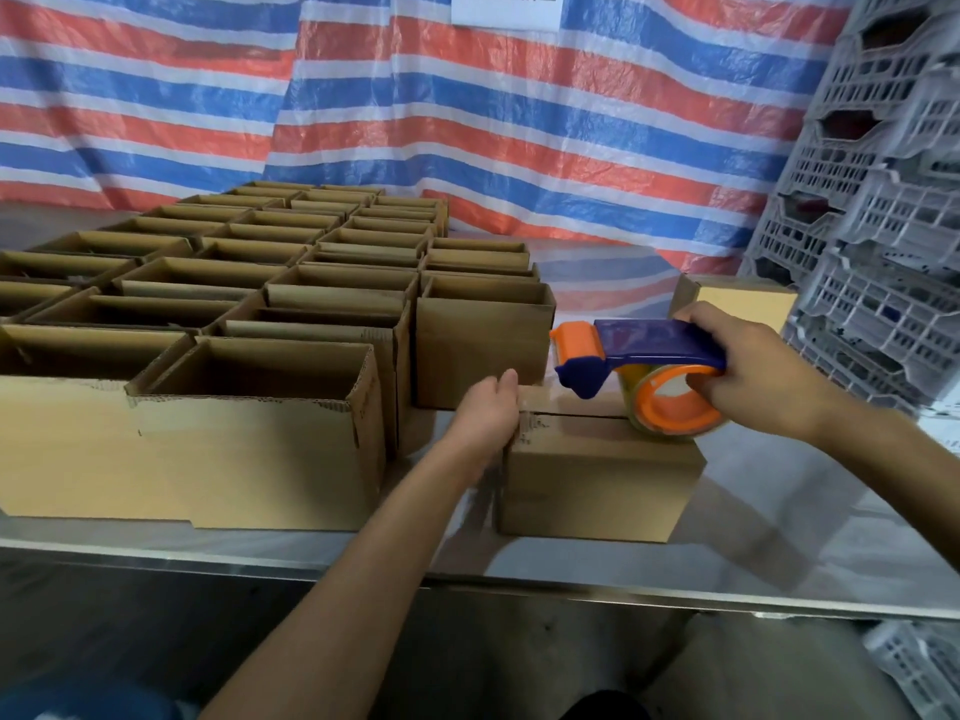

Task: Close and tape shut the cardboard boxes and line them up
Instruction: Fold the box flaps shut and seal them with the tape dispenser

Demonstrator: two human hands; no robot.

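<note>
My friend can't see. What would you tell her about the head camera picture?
A person's right hand holds a blue and orange tape dispenser on a closed cardboard box, while the left hand presses the box's left end. Rows of open boxes stand left of it on the table.

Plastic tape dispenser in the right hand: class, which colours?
Tape dispenser: blue body, orange roller and hub; head view.

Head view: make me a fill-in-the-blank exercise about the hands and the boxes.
1. The right hand grips a blue and orange ____ above the closed box.
2. The left hand rests on that box's ____ end.
3. The rows of boxes on the left of the table are ____ on top.
Missing words: tape dispenser; left; open.
</note>
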